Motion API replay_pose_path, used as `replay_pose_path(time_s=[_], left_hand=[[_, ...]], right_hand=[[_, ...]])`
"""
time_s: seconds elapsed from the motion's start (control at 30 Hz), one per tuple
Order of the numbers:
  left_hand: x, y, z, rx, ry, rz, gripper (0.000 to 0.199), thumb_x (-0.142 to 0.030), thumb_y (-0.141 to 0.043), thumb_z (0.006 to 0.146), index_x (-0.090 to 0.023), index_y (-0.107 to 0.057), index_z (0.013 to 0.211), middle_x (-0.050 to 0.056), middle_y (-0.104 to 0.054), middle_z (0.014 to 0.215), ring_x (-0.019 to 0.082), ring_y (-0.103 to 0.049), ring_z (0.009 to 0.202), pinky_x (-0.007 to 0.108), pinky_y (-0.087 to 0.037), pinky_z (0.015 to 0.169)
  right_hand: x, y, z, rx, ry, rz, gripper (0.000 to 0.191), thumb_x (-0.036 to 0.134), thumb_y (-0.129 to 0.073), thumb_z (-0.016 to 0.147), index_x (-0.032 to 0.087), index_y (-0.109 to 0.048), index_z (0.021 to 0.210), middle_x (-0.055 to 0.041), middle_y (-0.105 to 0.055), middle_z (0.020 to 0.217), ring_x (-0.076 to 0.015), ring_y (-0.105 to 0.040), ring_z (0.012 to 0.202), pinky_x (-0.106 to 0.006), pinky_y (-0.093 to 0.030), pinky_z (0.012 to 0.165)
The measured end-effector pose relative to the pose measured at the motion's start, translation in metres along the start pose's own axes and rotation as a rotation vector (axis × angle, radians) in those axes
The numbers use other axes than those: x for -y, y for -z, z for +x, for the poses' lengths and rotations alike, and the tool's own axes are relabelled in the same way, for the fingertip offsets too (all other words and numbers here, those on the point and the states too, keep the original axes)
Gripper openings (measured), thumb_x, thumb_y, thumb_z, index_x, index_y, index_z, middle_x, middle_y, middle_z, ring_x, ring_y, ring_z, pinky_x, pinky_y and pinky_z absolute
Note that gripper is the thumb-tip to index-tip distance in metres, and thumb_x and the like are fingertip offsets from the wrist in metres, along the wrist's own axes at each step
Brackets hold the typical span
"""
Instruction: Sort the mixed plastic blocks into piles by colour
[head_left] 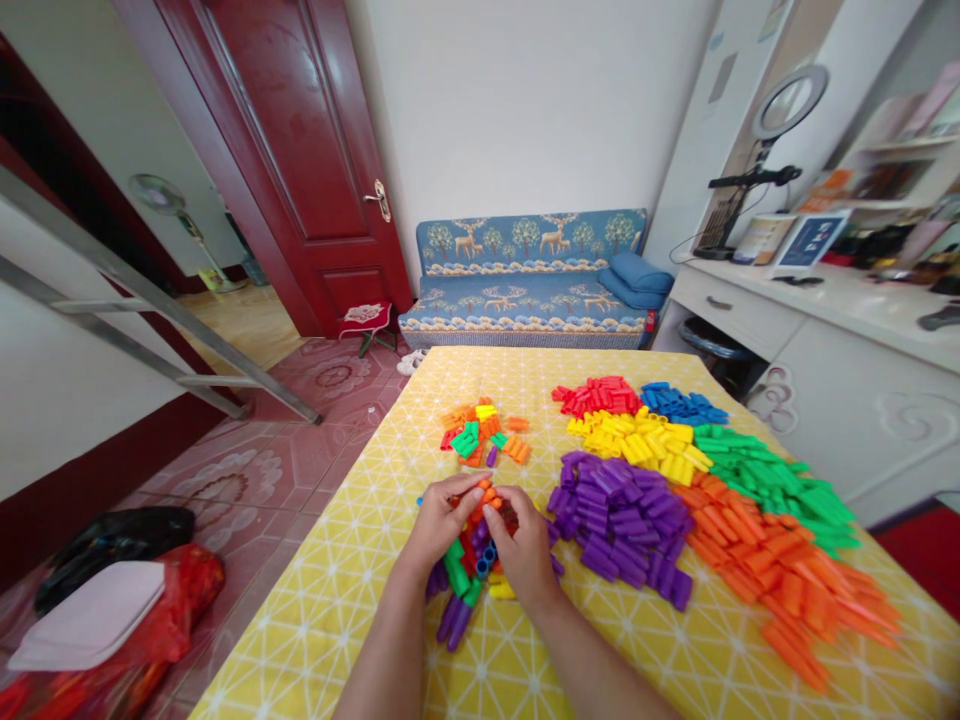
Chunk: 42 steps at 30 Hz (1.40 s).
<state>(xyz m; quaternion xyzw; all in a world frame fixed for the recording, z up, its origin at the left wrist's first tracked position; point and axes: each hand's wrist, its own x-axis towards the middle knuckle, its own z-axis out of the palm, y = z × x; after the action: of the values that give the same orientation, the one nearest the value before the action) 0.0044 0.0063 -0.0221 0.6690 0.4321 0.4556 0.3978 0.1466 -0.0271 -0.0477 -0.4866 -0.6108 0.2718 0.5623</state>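
Observation:
My left hand (441,520) and my right hand (523,548) come together over the near middle of the table. Between their fingertips are small orange plastic tubes (486,492), pinched from both sides. Beneath and between the hands lies a mixed heap with green tubes (456,570), purple tubes (452,622), dark blue tubes (487,556) and yellow pieces (501,590); the hands hide part of it. Just beyond sits a small mixed cluster, mostly orange tubes (517,448) with some green pieces (466,440).
To the right, tubes lie sorted by colour: red pile (600,396), blue pile (681,403), yellow pile (641,440), purple pile (619,520), green pile (772,485), orange pile (787,570). A patterned yellow cloth (337,600) covers the table. A sofa (525,290) stands behind, a ladder (161,310) at left.

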Motion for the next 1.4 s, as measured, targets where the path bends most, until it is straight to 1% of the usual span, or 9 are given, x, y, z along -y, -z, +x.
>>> replay_pose_path(time_s=[0.13,0.23,0.4,0.63,0.9,1.0,1.07,1.23,1.4], left_hand=[[0.001,-0.001,-0.001,-0.019,-0.012,0.067,0.028,-0.036,-0.062,0.085,-0.022,-0.073,0.106,0.006,-0.074,0.105,0.024,-0.068,0.097,0.035,-0.052,0.089],[0.001,-0.001,-0.001,-0.014,0.002,0.043,0.027,-0.036,-0.063,0.084,-0.021,-0.075,0.103,0.006,-0.075,0.099,0.023,-0.069,0.089,0.033,-0.054,0.083],[0.000,-0.001,0.000,-0.020,0.027,0.032,0.027,-0.033,-0.062,0.083,-0.020,-0.074,0.104,0.007,-0.074,0.105,0.024,-0.068,0.097,0.035,-0.052,0.089],[0.003,-0.002,0.001,-0.036,0.050,0.070,0.022,-0.031,-0.063,0.082,-0.019,-0.075,0.096,0.008,-0.075,0.097,0.023,-0.070,0.089,0.035,-0.054,0.084],[0.009,0.000,0.004,-0.008,0.027,0.137,0.025,-0.032,-0.063,0.083,-0.020,-0.075,0.101,0.008,-0.074,0.102,0.023,-0.069,0.092,0.036,-0.053,0.087],[0.013,0.001,0.004,-0.029,0.046,0.165,0.024,-0.034,-0.063,0.082,-0.020,-0.075,0.098,0.008,-0.075,0.100,0.025,-0.069,0.093,0.037,-0.052,0.087],[0.015,0.002,0.004,-0.043,0.050,0.177,0.025,-0.035,-0.064,0.081,-0.020,-0.075,0.098,0.008,-0.075,0.100,0.025,-0.068,0.095,0.038,-0.052,0.088],[0.016,0.002,0.003,-0.038,0.058,0.182,0.026,-0.036,-0.063,0.082,-0.021,-0.075,0.098,0.008,-0.075,0.101,0.025,-0.068,0.095,0.038,-0.052,0.088],[0.016,0.001,0.004,-0.044,0.048,0.188,0.025,-0.036,-0.063,0.082,-0.021,-0.075,0.098,0.008,-0.075,0.101,0.025,-0.068,0.095,0.039,-0.052,0.090]], right_hand=[[0.003,0.001,0.000,-0.056,-0.066,0.058,0.014,0.031,-0.055,0.087,0.020,-0.060,0.094,-0.0027,-0.067,0.088,-0.0150,-0.063,0.078,-0.025,-0.050,0.069],[0.008,0.002,0.000,-0.059,-0.060,0.120,0.013,0.031,-0.056,0.087,0.020,-0.059,0.094,-0.0038,-0.067,0.093,-0.0147,-0.063,0.079,-0.025,-0.050,0.070],[0.007,0.000,-0.003,-0.043,-0.070,0.161,0.025,0.033,-0.059,0.085,0.019,-0.057,0.106,-0.0040,-0.066,0.089,-0.0140,-0.061,0.070,-0.026,-0.050,0.065],[0.006,0.002,-0.005,-0.057,-0.082,0.131,0.018,0.032,-0.061,0.084,0.019,-0.055,0.095,-0.0034,-0.065,0.090,-0.0117,-0.058,0.066,-0.025,-0.048,0.063],[0.019,0.013,-0.003,-0.107,-0.072,0.156,0.011,0.030,-0.059,0.085,0.020,-0.054,0.087,-0.0015,-0.065,0.085,-0.0121,-0.061,0.070,-0.024,-0.049,0.065],[0.028,0.040,0.000,-0.162,-0.071,0.146,0.014,0.031,-0.058,0.086,0.020,-0.057,0.094,-0.0029,-0.066,0.088,-0.0152,-0.064,0.079,-0.027,-0.051,0.072],[0.031,0.070,0.004,-0.250,-0.057,0.095,0.019,0.033,-0.060,0.084,0.020,-0.058,0.098,-0.0043,-0.066,0.091,-0.0172,-0.064,0.083,-0.029,-0.052,0.075],[0.016,0.177,0.015,-0.549,-0.014,-0.244,0.035,0.042,-0.061,0.081,0.019,-0.061,0.107,-0.0068,-0.065,0.095,-0.0193,-0.062,0.087,-0.034,-0.049,0.081],[-0.020,0.276,0.009,-0.648,-0.203,-0.721,0.045,0.055,-0.055,0.078,0.020,-0.064,0.106,-0.0080,-0.067,0.084,-0.0222,-0.061,0.070,-0.036,-0.045,0.067]])
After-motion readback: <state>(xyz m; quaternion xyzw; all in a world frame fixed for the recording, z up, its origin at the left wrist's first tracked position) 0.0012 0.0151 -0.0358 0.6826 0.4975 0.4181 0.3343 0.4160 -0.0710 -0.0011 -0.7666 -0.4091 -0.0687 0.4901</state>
